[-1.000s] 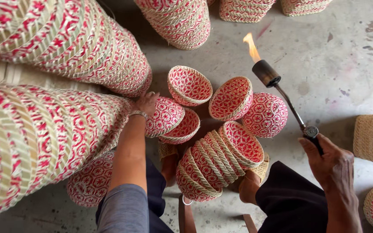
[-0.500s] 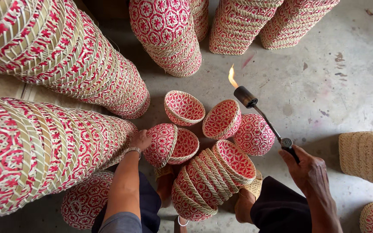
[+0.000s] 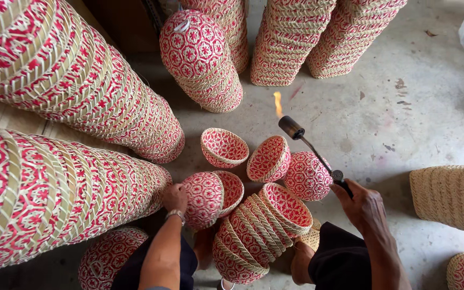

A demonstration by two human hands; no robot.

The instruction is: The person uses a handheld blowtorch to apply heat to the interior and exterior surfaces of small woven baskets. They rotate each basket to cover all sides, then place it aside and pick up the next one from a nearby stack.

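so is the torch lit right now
Lit. An orange flame rises from the black nozzle of the metal gas torch, held in the right hand above the small red-and-tan woven baskets.

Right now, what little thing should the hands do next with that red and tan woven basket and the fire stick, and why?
Probably swing the lit metal torch in the right hand down toward the red and tan woven bamboo basket that the left hand grips. Its flame points up, away from every basket, while that basket is tipped with its bottom outward.
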